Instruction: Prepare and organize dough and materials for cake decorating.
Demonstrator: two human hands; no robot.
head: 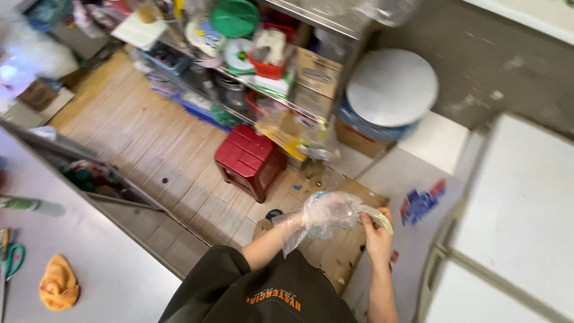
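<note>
Nearest the camera, one left hand (326, 214) wears a clear plastic glove (311, 222) whose loose cuff hangs off the wrist, its fingers curled together inside, while one bare right hand (376, 232) just beside it pinches the glove's edge at the fingertips. From the left, one steel table (101, 263) carries one orange cloth (58, 290) and one pair of green-handled scissors (13, 261) near its left edge. One red stool (250, 159) stands on open wooden floor, and one crowded shelf (281, 72) and one round white lid (391, 88) close the far side.
</note>
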